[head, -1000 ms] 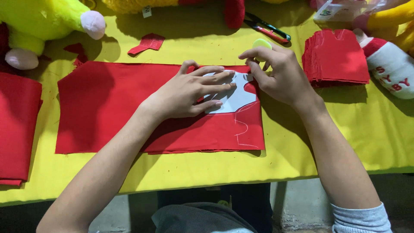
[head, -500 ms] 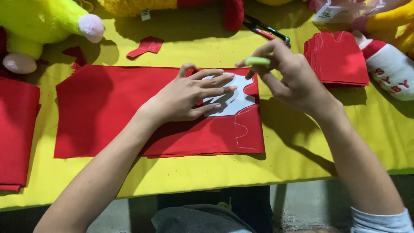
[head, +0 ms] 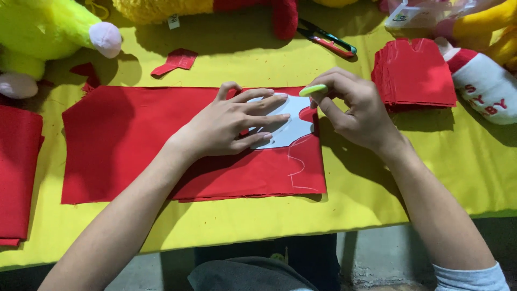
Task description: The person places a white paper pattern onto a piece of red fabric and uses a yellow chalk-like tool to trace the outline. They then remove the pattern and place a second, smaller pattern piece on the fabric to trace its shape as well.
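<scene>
From my remote seat I see the left hand (head: 229, 121) spread flat, fingers splayed, pressing a white paper template (head: 288, 121) down onto the red cloth (head: 161, 145). It is not clenched around anything; it pins the template in place. The right hand (head: 358, 110) pinches a small pale green piece of chalk (head: 313, 90) between thumb and forefinger, its tip just beside the template's upper right edge, close to the left fingertips.

The red cloth lies flat on the yellow table cover (head: 350, 199), stretching away under the left forearm. Just below the pinned template, toward me, a thin white traced line (head: 295, 170) curves down the cloth, so I judge at least one outline is already drawn. Around the template where it sits now I can make out no fresh line, so this outline looks barely begun, if at all. The wide stretch of cloth beyond the left wrist shows no marks that I can see.

Past the right hand, a stack of cut red pieces (head: 414, 73) sits well apart from the chalk, which suggests earlier cutting is finished. Scissors (head: 328, 39) lie beyond the chalk tip, untouched. Plush toys (head: 48, 32) ring the far edge of the table.
</scene>
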